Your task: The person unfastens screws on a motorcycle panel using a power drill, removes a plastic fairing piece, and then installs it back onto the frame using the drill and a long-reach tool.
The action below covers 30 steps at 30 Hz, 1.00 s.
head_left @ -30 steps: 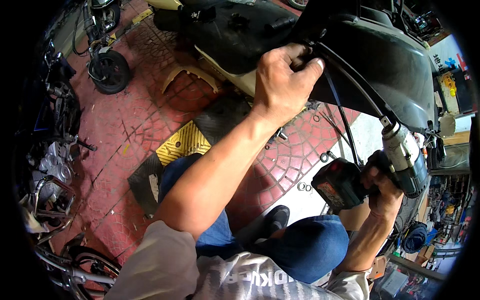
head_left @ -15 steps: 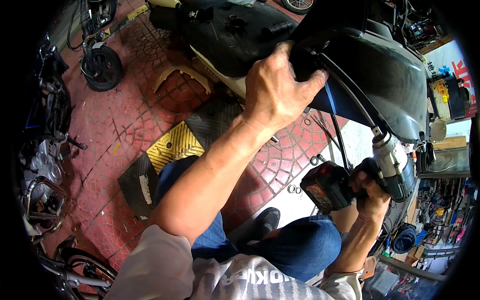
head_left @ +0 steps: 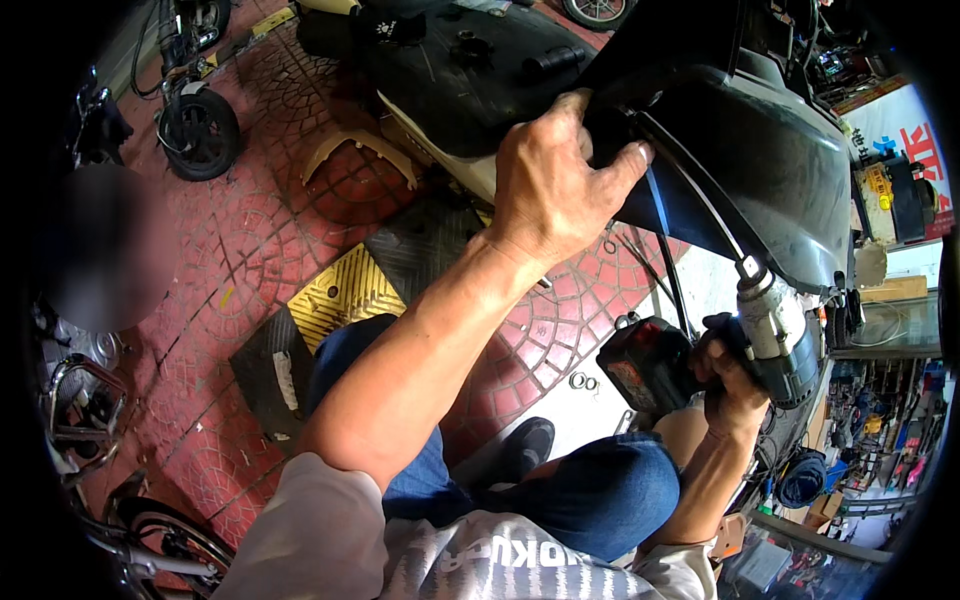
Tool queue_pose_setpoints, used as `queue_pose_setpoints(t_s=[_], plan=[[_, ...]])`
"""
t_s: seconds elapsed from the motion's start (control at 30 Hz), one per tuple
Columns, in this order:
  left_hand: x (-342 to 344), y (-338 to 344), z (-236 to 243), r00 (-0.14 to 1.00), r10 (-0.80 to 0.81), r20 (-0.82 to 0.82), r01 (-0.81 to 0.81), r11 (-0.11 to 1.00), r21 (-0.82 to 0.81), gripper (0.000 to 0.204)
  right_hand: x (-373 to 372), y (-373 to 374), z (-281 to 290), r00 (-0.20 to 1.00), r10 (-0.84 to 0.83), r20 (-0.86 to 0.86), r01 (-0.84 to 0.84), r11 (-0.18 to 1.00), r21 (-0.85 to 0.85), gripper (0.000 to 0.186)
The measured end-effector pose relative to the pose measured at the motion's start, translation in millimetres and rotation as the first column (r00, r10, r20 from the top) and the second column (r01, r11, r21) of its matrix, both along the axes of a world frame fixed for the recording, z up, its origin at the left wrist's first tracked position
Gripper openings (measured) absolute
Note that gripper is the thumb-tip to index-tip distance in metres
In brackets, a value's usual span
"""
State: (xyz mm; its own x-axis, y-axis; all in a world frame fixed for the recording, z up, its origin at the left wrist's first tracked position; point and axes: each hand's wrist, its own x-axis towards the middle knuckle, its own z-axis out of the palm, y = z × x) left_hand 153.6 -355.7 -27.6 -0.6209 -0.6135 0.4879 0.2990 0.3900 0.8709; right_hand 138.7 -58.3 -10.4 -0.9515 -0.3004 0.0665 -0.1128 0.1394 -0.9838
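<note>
My right hand (head_left: pixel 735 385) is wrapped round the grip of a cordless impact driver (head_left: pixel 770 325) with a black and red battery (head_left: pixel 645 365). From the driver's nose a long, thin metal rod (head_left: pixel 700 190) slants up and left to a dark spot at the scooter's black bodywork (head_left: pixel 790 180). My left hand (head_left: pixel 565 180) is beside the rod's far end, its thumb and fingers curled about a dark part there. Most of the left fingertips are hidden, and what they hold is too dark to make out. A narrow blue strip (head_left: pixel 657 200) hangs below the left thumb.
Behind my left hand is the scooter's black seat (head_left: pixel 450 80). A tan curved panel (head_left: pixel 350 150) and a yellow and black ramp (head_left: pixel 345 290) lie on red paving. Small rings (head_left: pixel 583 381) lie near my foot. Cluttered shelves (head_left: pixel 890 430) stand right; motorcycles (head_left: pixel 90 400) stand left.
The driver and my right hand have shifted slightly left and down. My left hand stays at the same dark part. A blurred patch now covers part of the left side.
</note>
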Motion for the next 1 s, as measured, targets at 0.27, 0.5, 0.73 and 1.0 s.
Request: queue_pose_setpoints(t_s=[0.27,0.5,0.73,1.0], plan=[[3,-1,3,0.999,-0.005,0.037,0.006,1.000,-0.030,0.035,-7,10,-7,0.986,-0.044,-0.160,0.061,0.993,0.105,0.037],[4,0,-5,1.000,0.008,0.015,-0.007,0.999,-0.041,0.050,2,-3,-3,1.000,-0.027,-0.003,0.027,0.999,0.029,0.034],[6,1,4,0.993,-0.019,0.117,0.016,1.000,0.025,0.070,2,-9,-16,1.000,-0.026,0.008,0.027,0.998,-0.055,0.038],[5,18,9,0.979,0.066,0.192,-0.063,0.998,-0.020,0.086,-18,6,-24,1.000,0.022,-0.006,-0.023,0.997,-0.070,0.034]])
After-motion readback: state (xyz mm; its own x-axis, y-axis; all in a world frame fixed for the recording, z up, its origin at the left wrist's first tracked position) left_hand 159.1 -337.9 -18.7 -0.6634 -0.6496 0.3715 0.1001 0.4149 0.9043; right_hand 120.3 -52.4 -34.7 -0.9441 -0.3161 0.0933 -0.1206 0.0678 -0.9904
